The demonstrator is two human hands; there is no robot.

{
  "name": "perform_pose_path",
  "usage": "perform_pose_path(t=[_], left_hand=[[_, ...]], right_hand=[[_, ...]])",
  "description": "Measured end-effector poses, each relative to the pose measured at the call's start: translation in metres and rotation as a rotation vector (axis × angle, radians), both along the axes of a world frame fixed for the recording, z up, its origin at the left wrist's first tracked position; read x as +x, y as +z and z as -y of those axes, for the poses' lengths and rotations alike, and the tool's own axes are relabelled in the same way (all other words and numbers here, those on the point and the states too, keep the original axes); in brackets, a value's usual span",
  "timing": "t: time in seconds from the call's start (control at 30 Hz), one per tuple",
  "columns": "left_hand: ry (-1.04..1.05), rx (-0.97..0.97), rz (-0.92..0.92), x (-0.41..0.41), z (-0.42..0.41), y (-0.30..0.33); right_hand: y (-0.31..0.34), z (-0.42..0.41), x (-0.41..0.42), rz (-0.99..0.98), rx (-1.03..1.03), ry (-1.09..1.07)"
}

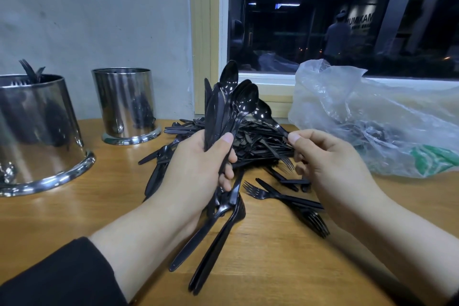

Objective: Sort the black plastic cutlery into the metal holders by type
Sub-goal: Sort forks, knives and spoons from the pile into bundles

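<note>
head | left hand [198, 164] grips cutlery bundle [227, 107] | right hand [327, 164] pinches spoon [265, 113]

Left edge is cutting off the near metal holder [37, 131]; only fork tips [31, 71] are showing above its rim, the rest hiding inside. Contents of the far holder [124, 104] are staying out of sight behind its wall. Left hand [198, 169] is covering the mid-handles of the spoon-and-knife bundle [223, 104]. Heap [248, 141] is too tangled to separate by type. Plastic bag [372, 117] is running off the right edge, contents blurring. Bottom edge is cropping the black sleeve [57, 278].
</note>
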State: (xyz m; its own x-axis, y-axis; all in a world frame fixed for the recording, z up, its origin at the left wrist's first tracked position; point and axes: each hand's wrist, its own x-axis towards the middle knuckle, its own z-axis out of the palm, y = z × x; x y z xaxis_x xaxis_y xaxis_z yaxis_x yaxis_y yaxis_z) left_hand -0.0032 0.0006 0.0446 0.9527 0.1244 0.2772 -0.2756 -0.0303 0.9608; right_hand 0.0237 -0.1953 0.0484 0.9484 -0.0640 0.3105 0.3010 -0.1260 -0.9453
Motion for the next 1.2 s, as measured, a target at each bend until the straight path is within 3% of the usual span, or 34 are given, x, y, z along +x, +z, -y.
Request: perform_pose_path(t=[0.1, 0.3, 0.53, 0.7, 0.83, 1.1, 1.2], left_hand=[[0.023, -0.008, 0.025, 0.001, -0.001, -0.001], [-0.006, -0.057, 0.026, 0.003, 0.004, -0.003], [-0.087, 0.002, 0.014, -0.001, 0.012, -0.006], [-0.139, 0.014, 0.006, -0.002, 0.013, -0.007], [-0.162, -0.006, -0.026, -0.005, 0.011, -0.004], [-0.313, -0.004, -0.145, -0.008, 0.008, 0.001], [-0.403, 0.102, -0.218, -0.013, 0.008, 0.004]], right_hand=[[0.000, 0.003, 0.000, -0.030, 0.044, -0.041], [-0.001, -0.006, -0.003, 0.024, 0.139, 0.220], [-0.012, -0.030, -0.006, 0.018, 0.141, 0.276], [-0.012, -0.037, -0.007, 0.027, 0.155, 0.241], [-0.009, -0.033, -0.008, 0.098, 0.001, 0.179], [0.000, -0.027, -0.005, 0.076, 0.095, 0.129], [0.007, -0.018, -0.001, 0.127, 0.066, 0.089]])
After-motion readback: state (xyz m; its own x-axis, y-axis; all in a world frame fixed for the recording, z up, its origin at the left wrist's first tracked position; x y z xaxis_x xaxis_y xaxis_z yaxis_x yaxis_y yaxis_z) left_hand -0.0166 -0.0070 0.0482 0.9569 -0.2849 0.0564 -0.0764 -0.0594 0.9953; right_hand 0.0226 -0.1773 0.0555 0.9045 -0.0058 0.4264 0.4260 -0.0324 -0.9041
